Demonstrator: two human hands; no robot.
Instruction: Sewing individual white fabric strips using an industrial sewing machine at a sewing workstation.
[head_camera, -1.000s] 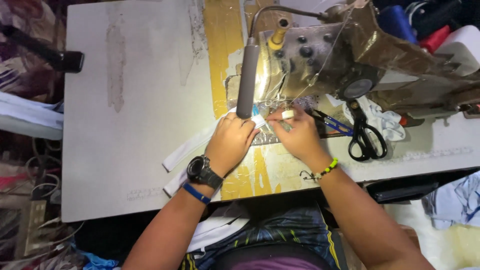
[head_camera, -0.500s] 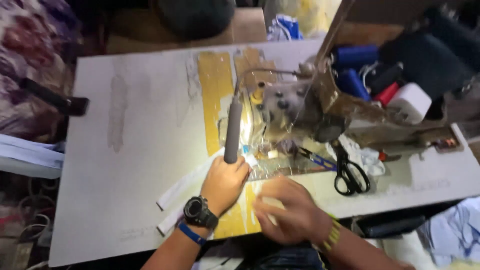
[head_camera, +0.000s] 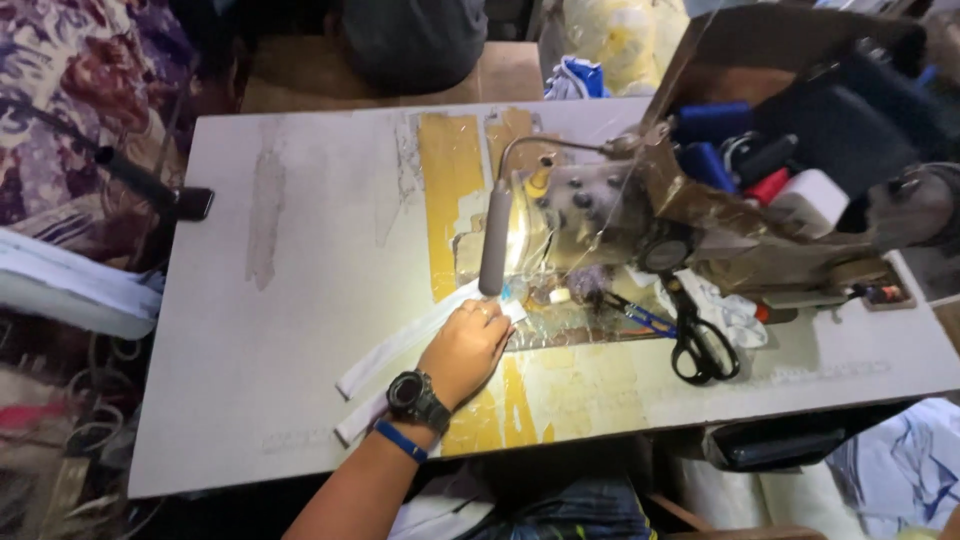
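Note:
My left hand (head_camera: 465, 350) rests palm down on white fabric strips (head_camera: 390, 350) on the sewing table (head_camera: 300, 300), fingers pointing toward the needle area of the sewing machine (head_camera: 640, 215). A black watch and a blue band sit on that wrist. A grey tube lamp (head_camera: 494, 240) on a bent neck lights the spot just ahead of the fingers. My right hand is out of the picture.
Black-handled scissors (head_camera: 700, 345) and blue-handled snips (head_camera: 635, 312) lie right of the machine beside a white rag (head_camera: 730, 312). Thread spools (head_camera: 720, 130) stand behind the machine. Folded white cloth (head_camera: 70, 290) lies off the table's left edge.
My right hand pulled back from the needle area toward my body and has left the view. The left hand stayed on the fabric strips. The camera tilted upward.

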